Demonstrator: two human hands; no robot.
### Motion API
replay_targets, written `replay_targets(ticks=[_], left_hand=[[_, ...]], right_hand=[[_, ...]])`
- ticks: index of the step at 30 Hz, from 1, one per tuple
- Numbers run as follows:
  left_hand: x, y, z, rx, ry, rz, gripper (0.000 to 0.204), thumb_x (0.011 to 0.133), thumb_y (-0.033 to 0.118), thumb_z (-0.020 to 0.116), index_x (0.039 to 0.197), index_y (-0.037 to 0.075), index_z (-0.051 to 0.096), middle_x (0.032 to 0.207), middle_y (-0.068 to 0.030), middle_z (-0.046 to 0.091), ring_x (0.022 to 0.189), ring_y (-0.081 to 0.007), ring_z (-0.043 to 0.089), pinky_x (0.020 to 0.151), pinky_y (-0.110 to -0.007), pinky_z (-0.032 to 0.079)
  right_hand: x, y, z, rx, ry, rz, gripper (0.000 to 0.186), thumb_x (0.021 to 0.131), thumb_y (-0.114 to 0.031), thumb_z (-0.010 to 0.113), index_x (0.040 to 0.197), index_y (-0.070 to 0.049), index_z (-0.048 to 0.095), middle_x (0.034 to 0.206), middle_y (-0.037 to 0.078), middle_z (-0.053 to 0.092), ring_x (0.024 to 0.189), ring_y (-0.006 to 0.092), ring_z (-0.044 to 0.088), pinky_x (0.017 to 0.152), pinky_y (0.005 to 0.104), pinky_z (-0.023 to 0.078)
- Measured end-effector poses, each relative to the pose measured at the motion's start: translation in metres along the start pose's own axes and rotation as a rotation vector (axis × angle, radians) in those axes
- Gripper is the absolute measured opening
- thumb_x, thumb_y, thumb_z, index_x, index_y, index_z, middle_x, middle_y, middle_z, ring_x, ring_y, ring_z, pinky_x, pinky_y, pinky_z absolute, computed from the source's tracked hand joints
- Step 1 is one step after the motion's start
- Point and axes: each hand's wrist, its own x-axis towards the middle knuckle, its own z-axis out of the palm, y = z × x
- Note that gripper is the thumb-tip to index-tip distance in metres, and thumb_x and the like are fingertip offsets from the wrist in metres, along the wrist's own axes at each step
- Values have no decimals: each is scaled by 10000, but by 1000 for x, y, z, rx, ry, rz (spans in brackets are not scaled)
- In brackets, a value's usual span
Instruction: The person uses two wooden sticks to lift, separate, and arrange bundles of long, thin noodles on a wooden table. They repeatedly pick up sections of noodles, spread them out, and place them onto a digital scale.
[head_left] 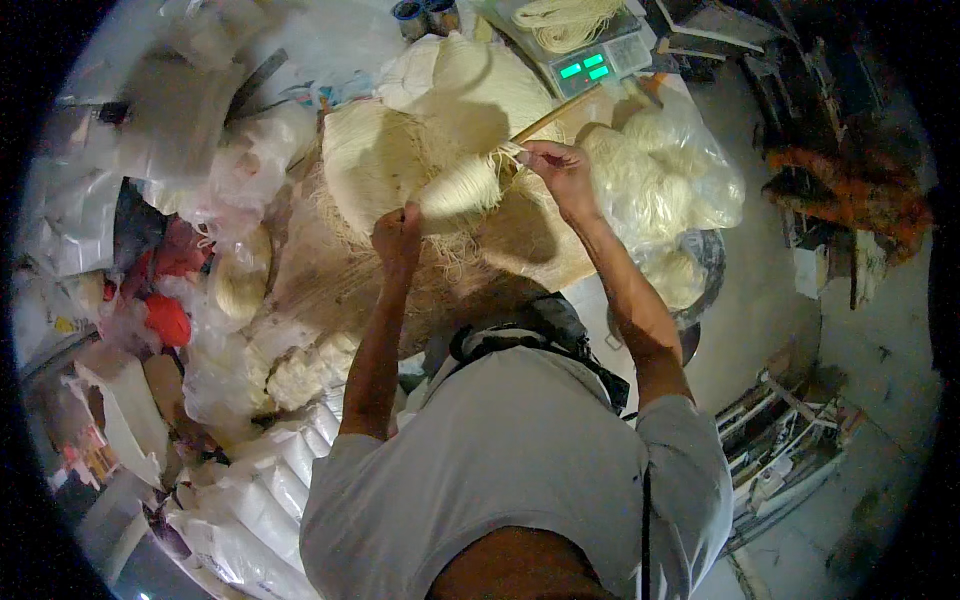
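Note:
A bundle of thin cream strands (464,190) stretches between my two hands over the work surface. My left hand (398,236) is closed on its left end. My right hand (560,172) pinches the right end, beside a wooden stick (558,115) that angles up to the right. Behind and under the bundle lie a large pale pile of similar strands (365,160) and loose tangled strands (440,258) on a brown sheet (310,300).
A scale (625,55) holding a cream coil (565,20) stands at the back, near cans (410,20). Bagged strands (680,175) and a round basin (705,270) are at right, plastic bags (255,160) at left, white sacks (260,500) at lower left, metal frames (780,450) at lower right.

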Motion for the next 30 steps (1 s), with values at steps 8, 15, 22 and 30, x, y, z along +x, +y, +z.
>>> replay_targets(ticks=[8,15,22,30], left_hand=[[6,17,-3,-157,-65,-153,629,924,566,572,696,-17,634,541,-110,513,527,-225,463,567,-425,403],[10,23,-1,-118,-40,-192,686,932,610,571,663,-20,611,534,-109,503,521,-217,449,557,-430,388],[16,17,1,7,-51,-237,719,930,642,557,658,-20,619,547,-157,508,516,-258,451,564,-452,396],[26,-23,21,1,91,56,721,967,601,531,613,-27,560,523,-153,477,500,-256,412,529,-447,348]], right_hand=[[11,-7,-2,112,78,34,163,898,-13,726,1058,7,752,934,30,744,833,98,658,802,257,526],[22,-18,0,108,9,171,146,902,-47,730,1032,17,750,919,22,733,867,98,654,833,261,518],[30,-15,2,53,58,106,147,883,-46,740,1018,5,762,958,50,756,867,122,676,844,273,524],[59,-32,-13,212,114,-66,117,927,-64,678,993,7,743,939,66,743,863,166,685,830,317,538]])
